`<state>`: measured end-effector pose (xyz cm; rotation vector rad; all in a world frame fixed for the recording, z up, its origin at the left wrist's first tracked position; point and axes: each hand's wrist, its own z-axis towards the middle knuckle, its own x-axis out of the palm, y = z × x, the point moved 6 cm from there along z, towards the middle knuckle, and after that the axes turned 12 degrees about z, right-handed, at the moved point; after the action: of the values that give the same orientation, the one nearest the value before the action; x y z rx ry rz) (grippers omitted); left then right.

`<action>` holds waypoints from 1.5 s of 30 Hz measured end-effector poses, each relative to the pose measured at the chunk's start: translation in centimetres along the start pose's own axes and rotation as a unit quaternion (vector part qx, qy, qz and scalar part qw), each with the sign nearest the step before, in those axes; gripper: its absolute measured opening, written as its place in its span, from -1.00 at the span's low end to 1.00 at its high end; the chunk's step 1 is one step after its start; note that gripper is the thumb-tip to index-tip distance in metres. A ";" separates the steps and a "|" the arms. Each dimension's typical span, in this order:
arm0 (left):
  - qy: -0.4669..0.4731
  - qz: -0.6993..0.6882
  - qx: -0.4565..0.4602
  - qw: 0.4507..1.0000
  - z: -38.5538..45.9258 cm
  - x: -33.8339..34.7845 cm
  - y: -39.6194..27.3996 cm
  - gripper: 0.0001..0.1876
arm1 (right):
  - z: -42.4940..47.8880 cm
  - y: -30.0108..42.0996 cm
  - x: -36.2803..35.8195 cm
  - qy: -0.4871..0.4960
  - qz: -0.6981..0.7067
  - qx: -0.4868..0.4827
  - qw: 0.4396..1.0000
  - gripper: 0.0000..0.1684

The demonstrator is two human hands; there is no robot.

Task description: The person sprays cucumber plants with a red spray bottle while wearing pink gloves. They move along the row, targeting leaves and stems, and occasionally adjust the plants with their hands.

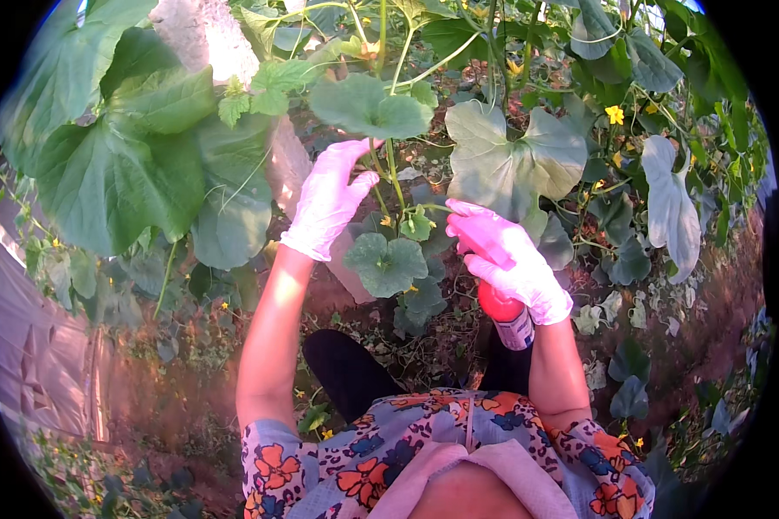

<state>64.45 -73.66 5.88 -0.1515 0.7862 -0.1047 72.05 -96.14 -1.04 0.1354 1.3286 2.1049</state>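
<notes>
Both my hands wear thin pink-white gloves. My left hand [331,194] is beside a green vine stem [393,170], under a broad leaf [370,107]. Its thumb and forefinger are apart, with their tips close to the stems. In my right hand [509,259] is a small bottle with a red top [498,301] and a printed label, its upper part hidden by the palm. The right fingertips are at the end of a thin side shoot [436,207]. Below it grow a small young leaf [417,224] and a rounder leaf [386,265].
Large leaves [123,168] crowd the left, near a pale rough post [204,39]. A broad pale leaf [516,156] hangs beyond my right hand. Yellow flowers [614,115] dot the vines. Pale sheeting [32,344] stands at far left, beside brown soil [162,370].
</notes>
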 end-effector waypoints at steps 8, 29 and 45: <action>0.298 -0.235 -0.313 0.871 -5.2 7.7 2.7 -0.55 | 0.2 -0.2 1.0 0.001 0.063 0.006 0.998 -0.38; -0.061 -0.466 -0.303 0.829 -7.5 12.6 -0.5 -0.58 | -0.5 1.1 2.3 -0.049 0.055 -0.141 0.987 -0.36; -0.099 -0.285 -0.186 0.935 -7.6 12.0 -2.1 -0.51 | 1.5 -2.9 3.9 -0.109 -0.194 0.060 0.973 -0.61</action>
<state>67.43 -78.30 -7.40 -0.7401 0.5331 -0.4829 70.88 -91.94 -3.66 0.1399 1.2368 1.6340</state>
